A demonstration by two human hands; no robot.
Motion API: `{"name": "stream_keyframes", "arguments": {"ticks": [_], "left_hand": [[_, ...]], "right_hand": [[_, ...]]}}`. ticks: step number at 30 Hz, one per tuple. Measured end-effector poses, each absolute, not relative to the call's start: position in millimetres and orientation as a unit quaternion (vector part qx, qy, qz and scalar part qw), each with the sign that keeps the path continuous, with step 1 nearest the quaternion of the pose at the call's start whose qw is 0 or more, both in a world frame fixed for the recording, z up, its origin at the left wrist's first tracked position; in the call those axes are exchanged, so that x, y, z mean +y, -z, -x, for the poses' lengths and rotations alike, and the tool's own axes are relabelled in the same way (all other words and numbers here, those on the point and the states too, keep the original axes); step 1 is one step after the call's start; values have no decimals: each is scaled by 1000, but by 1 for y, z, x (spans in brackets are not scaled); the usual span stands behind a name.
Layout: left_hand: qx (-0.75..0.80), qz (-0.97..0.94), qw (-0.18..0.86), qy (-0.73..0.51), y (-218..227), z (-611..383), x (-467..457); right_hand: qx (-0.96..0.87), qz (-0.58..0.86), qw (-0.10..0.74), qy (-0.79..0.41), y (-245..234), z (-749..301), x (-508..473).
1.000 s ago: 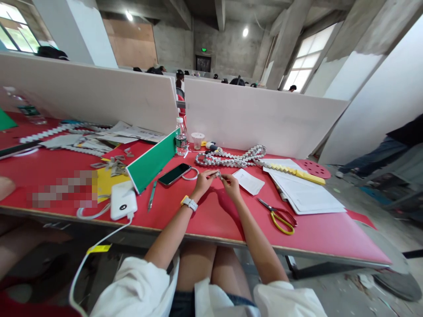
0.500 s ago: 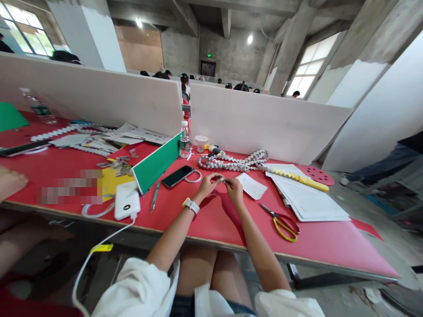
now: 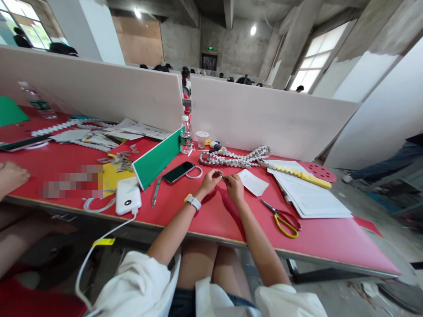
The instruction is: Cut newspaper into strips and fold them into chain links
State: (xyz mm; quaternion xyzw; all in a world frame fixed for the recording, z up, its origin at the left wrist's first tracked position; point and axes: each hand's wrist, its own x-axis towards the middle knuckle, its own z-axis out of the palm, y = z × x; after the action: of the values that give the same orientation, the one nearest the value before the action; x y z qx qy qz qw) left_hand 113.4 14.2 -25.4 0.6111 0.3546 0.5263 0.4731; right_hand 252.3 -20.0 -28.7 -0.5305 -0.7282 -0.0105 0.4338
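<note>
Above the red tabletop, my left hand and my right hand meet fingertip to fingertip. Both are closed in a pinch around one tiny greyish piece, mostly hidden by the fingers and too small to name. A long zigzag chain of folded paper strips lies looped just beyond the hands, and a yellow stretch continues it to the right. Beside my right hand is a small white sheet of paper. Scissors with red and yellow handles rest nearer the table's front edge.
Left of my hands lie a phone, a pen and a white power bank with a cable. A green divider, a water bottle and a cup stand behind. Another person's hand rests at far left.
The view has shifted slightly. My fingers have closed in more over the tiny piece, and my hands stay in nearly the same place.
</note>
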Motion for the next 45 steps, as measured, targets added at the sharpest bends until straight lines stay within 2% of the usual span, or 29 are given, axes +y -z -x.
{"name": "stream_keyframes", "arguments": {"ticks": [4,9,12,19,24,28,34,45], "left_hand": [[378,-634,445,-507,28,-111,18],[394,-725,271,-496,28,-106,18],[366,-768,208,-484,28,-105,16],[339,-786,161,-491,28,-106,12],[328,-789,133,-502,28,-107,10],[332,-764,148,-532,29,-109,8],[329,-741,237,-535,27,-119,1],[325,-702,329,-542,23,-106,12]], "right_hand": [[-730,541,418,10,29,-255,-18],[-731,564,380,57,28,-259,-17],[-729,581,353,79,27,-259,-18],[-734,604,288,114,23,-258,-20],[-752,578,290,126,19,-255,-22],[-765,554,310,109,19,-253,-24],[-739,558,371,69,23,-254,-21],[-731,499,451,-114,24,-251,-21]]}}
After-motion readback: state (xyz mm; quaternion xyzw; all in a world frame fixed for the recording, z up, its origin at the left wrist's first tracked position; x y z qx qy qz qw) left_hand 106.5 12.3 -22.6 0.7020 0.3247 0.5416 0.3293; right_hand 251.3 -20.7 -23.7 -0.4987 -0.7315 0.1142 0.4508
